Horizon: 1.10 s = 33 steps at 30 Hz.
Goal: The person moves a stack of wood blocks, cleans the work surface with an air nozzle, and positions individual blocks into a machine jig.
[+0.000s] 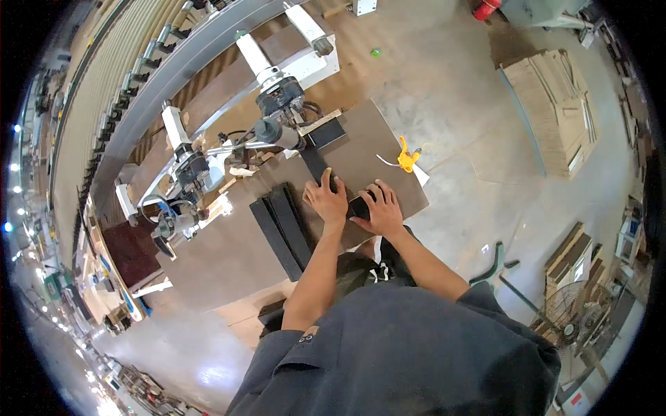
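A dark narrow board (314, 163) lies on the brown work table, its far end under the drill-like head of a machine (277, 132). My left hand (326, 199) is closed over the near part of this board, fingers pointing away from me. Just to the right, my right hand (380, 208) curls round a black block-like piece (360, 207), thumb on the near side. My hands hide whether the block and the board are one piece. Left of my left forearm lie several long black boards (283, 229) side by side.
A yellow air gun (408, 155) rests near the table's right edge. A short black piece (327, 132) sits by a wooden strip at the machine. Other machine heads (187, 163) stand left. Stacked cardboard (551, 114) and a fan (569, 326) are on the floor at right.
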{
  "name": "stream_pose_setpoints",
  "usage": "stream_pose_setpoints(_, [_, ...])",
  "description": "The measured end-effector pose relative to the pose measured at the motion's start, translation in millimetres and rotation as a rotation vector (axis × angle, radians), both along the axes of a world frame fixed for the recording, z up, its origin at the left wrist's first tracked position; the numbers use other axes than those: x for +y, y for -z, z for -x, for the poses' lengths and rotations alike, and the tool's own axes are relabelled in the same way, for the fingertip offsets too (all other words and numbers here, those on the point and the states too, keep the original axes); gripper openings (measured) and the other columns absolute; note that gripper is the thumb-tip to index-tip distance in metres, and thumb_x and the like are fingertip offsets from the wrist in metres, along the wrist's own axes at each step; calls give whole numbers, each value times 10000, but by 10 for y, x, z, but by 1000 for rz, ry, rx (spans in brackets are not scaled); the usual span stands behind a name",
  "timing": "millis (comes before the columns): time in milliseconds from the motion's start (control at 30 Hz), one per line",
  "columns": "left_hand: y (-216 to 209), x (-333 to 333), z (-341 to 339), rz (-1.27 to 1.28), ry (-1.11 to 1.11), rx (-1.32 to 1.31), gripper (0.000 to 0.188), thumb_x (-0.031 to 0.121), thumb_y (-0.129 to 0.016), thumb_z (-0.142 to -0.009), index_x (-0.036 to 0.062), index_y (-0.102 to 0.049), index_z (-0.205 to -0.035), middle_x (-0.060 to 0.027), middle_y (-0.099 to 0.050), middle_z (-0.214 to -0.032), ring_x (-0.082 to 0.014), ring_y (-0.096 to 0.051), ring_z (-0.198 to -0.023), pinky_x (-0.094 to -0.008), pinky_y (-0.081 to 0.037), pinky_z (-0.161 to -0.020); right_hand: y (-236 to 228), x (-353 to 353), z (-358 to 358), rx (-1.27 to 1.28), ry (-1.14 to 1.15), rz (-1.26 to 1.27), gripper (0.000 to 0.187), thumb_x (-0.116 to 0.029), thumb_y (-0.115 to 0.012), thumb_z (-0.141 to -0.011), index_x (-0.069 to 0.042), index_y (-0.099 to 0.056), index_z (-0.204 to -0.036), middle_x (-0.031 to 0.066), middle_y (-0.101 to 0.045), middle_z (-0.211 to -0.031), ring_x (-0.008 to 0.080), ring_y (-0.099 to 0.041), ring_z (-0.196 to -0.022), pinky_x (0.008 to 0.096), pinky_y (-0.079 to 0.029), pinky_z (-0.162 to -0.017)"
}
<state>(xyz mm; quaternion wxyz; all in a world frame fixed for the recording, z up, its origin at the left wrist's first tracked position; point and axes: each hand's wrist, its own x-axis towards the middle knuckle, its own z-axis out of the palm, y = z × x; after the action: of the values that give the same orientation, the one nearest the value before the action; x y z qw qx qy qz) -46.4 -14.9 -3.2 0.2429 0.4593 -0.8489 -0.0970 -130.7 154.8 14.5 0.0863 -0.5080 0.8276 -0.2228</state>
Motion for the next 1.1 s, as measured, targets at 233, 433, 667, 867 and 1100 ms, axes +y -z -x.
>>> stream_pose_setpoints(233, [-29, -16, -26, -19, -9, 64, 333, 284, -800, -1017, 264, -824, -1348, -191, -590, -1047, -424, -622, -1028, -560, -453, -1010, -36, -53, -54, 41, -25, -18, 846, -687, -857, -919, -141, -626, -1523, 146, -554, -1555, 444, -440, -1587, 648, -393, -1297])
stream_pose_setpoints(433, [-33, -35, -66, -40, 38, 94, 310, 292, -765, -1093, 236, -810, -1394, -187, -561, -1047, -414, -602, -1025, -556, -440, -1000, -28, -93, -109, 135, -5, 11, 798, -680, -833, -952, -135, -615, -1492, 151, -560, -1504, 468, -458, -1555, 678, -418, -1232])
stream_pose_setpoints(667, [-83, -7, -50, -53, 41, 68, 269, 279, -766, -1076, 209, -807, -1333, -202, -567, -1038, -427, -604, -1036, -563, -440, -1008, 4, -46, -77, 129, -22, 1, 826, -692, -821, -958, -91, -609, -1484, 179, -559, -1487, 480, -454, -1541, 681, -381, -1225])
stream_pose_setpoints(867, [-94, -8, -60, -74, 24, 71, 241, 277, -761, -1076, 195, -798, -1299, -205, -566, -1059, -434, -602, -1051, -574, -442, -1016, -23, -58, -64, 125, -41, 43, 828, -704, -803, -968, -91, -612, -1491, 195, -565, -1471, 483, -460, -1526, 688, -383, -1213])
stream_pose_setpoints(1100, [-125, -58, -26, -4, 26, 82, 227, 291, -775, -1077, 203, -805, -1284, -191, -561, -1077, -419, -603, -1048, -557, -444, -1012, -87, -94, -52, 114, -29, 39, 826, -667, -838, -945, -93, -622, -1498, 181, -566, -1505, 490, -441, -1551, 673, -370, -1253])
